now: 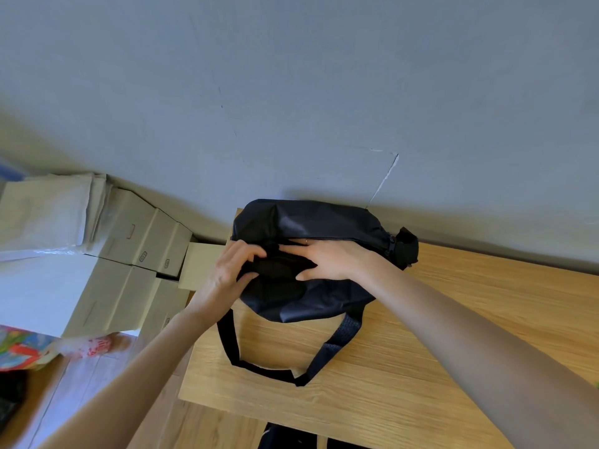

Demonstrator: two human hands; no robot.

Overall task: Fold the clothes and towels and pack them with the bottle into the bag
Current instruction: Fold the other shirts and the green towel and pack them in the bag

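While both hands work the bag point(311, 254) mouth, packing looks nearly done.
Your left hand point(227, 273) pinches its fabric at the table's point(453, 335) far left; your right hand point(327, 257) presses flat; no clothes, towels or bottle show.

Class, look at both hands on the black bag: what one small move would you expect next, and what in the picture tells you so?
Probably spreading the opening wider. The left hand pinches the black bag fabric at the opening's left end, the right hand lies flat by the zip, and the gap between them looks narrow. No clothes, towels or bottle show on the wooden table, so packing cannot be judged.
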